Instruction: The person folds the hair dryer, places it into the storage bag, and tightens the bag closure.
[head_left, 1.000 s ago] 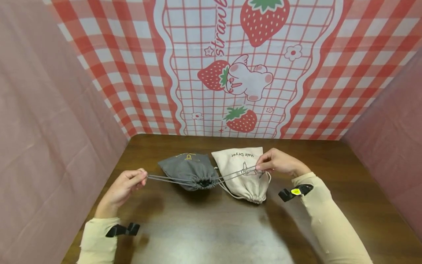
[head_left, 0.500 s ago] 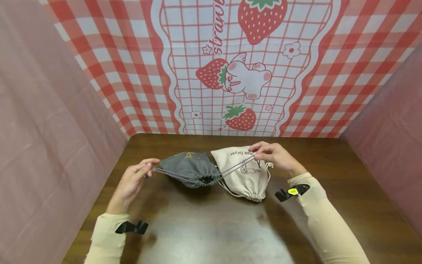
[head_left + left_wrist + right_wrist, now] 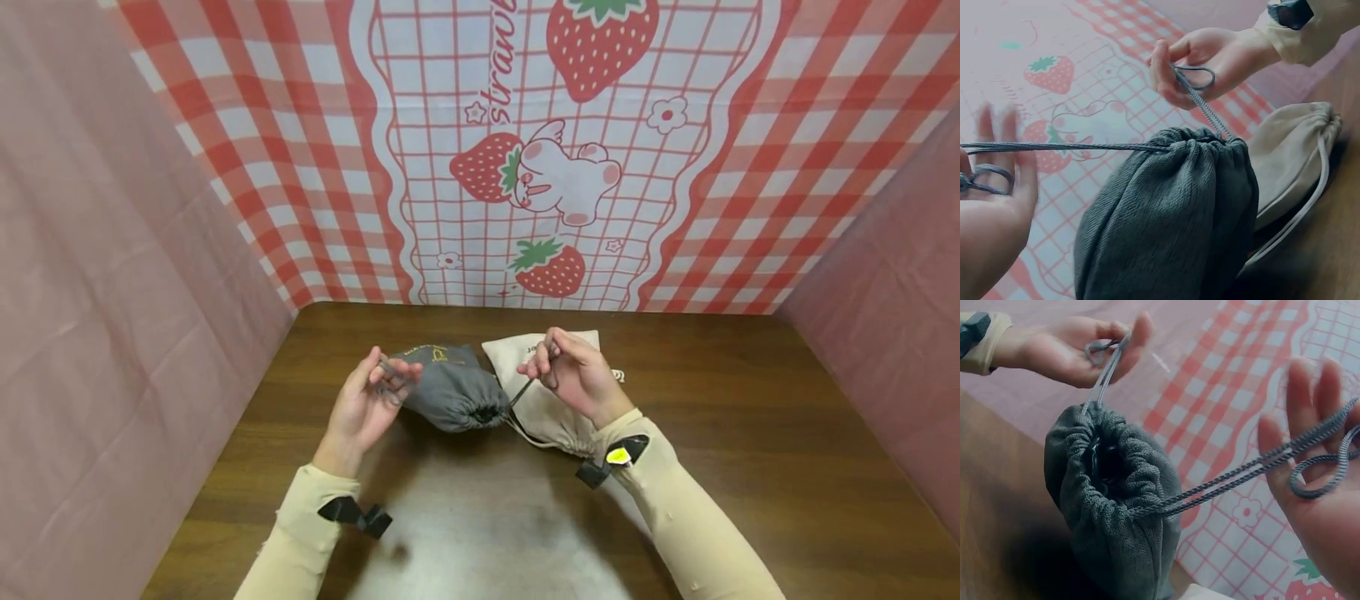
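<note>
A dark grey drawstring bag (image 3: 450, 396) with a yellow print lies on the table, its gathered mouth towards me. In the right wrist view the mouth (image 3: 1107, 464) is partly open, with something dark and unclear inside. My left hand (image 3: 365, 410) holds the grey drawstring loop (image 3: 1107, 378) from one side of the bag, palm turned up. On the other side, my right hand (image 3: 581, 379) grips the opposite drawstring loop (image 3: 1229, 484), its end curling over the palm. Both cords run taut to the bag's mouth.
A cream drawstring bag (image 3: 534, 412) lies right beside the grey one, partly covered by my right hand; its white cord (image 3: 1288, 228) trails along its edge. The brown wooden table (image 3: 480, 525) ends at a strawberry-print cloth (image 3: 427, 167) behind. Pink cloth (image 3: 112, 333) hangs at the sides.
Both hands have moved inwards, the left one to the right and the right one to the left. Their palms have turned upwards, and the cords stretch a shorter way out from the grey bag.
</note>
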